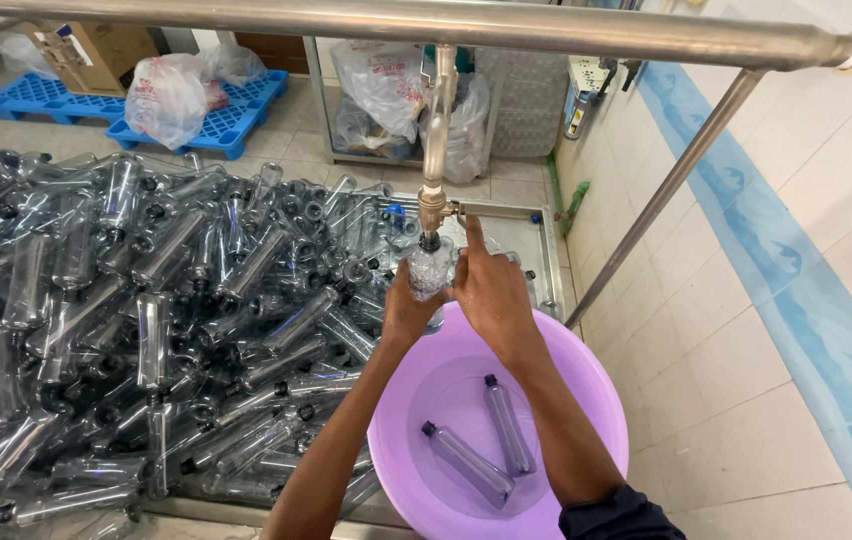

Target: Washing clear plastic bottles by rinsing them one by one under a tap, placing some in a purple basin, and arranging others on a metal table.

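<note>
Fingers of left hand point(408, 312) and right hand point(491, 292) are wrapping the light, slippery, thin-walled bottle point(430, 272) mid-body under the tap point(433, 205).

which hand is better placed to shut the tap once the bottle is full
Right, most likely. The right hand already has a finger up at the brass tap, while the left hand is wrapped around the bottle under the spout and would have to let go.

A heap of empty bottles point(146, 320) crowded the left; the slanted steel pole point(666, 190) fenced the right.
</note>
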